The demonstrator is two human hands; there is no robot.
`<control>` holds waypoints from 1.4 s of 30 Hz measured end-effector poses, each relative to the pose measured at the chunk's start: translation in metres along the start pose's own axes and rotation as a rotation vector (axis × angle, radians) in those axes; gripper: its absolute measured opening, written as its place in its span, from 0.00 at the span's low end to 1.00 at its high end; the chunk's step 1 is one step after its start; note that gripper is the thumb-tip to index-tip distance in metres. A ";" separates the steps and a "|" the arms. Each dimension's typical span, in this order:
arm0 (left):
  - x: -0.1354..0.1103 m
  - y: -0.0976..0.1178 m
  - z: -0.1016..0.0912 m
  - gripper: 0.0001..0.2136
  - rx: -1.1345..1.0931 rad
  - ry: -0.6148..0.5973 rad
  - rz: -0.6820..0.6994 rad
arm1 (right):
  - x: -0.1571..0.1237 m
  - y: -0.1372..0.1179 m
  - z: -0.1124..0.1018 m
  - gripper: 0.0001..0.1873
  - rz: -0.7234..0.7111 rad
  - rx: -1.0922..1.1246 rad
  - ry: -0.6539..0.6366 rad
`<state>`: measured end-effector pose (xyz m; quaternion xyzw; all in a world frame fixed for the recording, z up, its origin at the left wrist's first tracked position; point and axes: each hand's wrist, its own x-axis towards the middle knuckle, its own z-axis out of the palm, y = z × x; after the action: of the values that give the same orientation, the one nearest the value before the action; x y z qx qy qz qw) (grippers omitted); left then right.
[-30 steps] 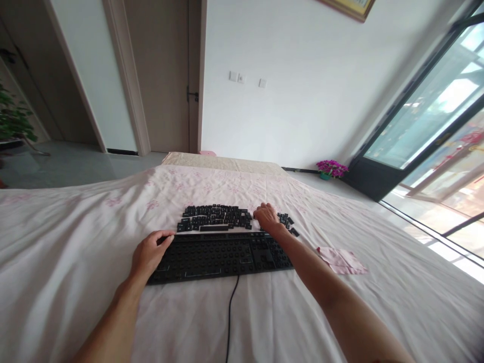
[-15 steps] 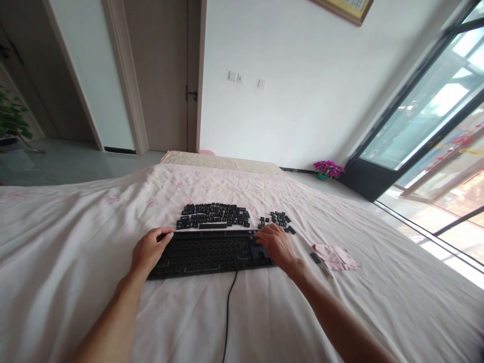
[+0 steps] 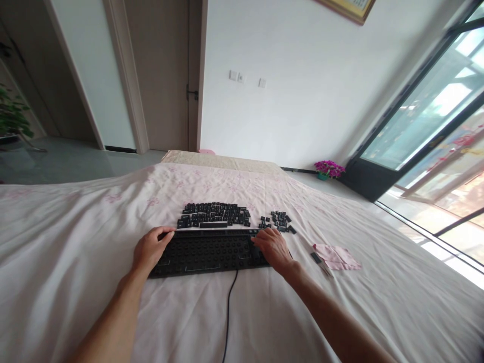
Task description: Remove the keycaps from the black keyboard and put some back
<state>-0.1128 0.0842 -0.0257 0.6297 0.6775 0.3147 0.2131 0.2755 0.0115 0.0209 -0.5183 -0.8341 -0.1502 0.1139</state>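
A black keyboard (image 3: 212,252) with its keycaps off lies on the cloth-covered surface, its cord (image 3: 228,307) running toward me. At its left end my left hand (image 3: 152,247) grips the edge, thumb on the upper corner. My right hand (image 3: 273,247) rests over the right part of the keyboard, fingers bent down onto its upper side; whatever lies under the fingertips is hidden. Just beyond the keyboard, loose black keycaps (image 3: 215,213) sit in rows, with a long spacebar (image 3: 214,225) in front. A smaller scattered group of keycaps (image 3: 280,219) lies beyond my right hand.
To the right lie a folded pink cloth (image 3: 336,257) and a small dark-ended tool (image 3: 316,258) partly beside it. Wrinkled pale bedding (image 3: 181,322) spreads all around. Farther off are a door (image 3: 159,75), a wall and a pot of purple flowers (image 3: 328,169).
My right hand has shifted slightly left and covers more of the keyboard's right section. My left hand keeps its grip on the left end. The view has tilted a little.
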 end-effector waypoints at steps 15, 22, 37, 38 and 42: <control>0.002 -0.004 0.002 0.15 0.004 0.001 0.022 | -0.001 -0.002 0.002 0.13 0.047 0.026 -0.096; 0.002 -0.004 0.002 0.15 -0.004 -0.005 0.034 | -0.007 -0.003 0.003 0.14 0.036 0.037 -0.129; 0.000 -0.001 0.001 0.14 0.013 -0.001 0.002 | -0.019 -0.027 -0.002 0.24 0.114 -0.067 -0.151; 0.000 -0.001 0.001 0.14 0.013 0.000 0.002 | -0.020 -0.029 -0.002 0.25 0.131 -0.069 -0.150; 0.000 -0.001 0.000 0.14 0.013 0.008 0.013 | -0.022 -0.033 -0.006 0.25 0.171 -0.071 -0.165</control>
<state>-0.1134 0.0839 -0.0265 0.6343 0.6763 0.3140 0.2043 0.2557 -0.0229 0.0141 -0.6019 -0.7876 -0.1263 0.0391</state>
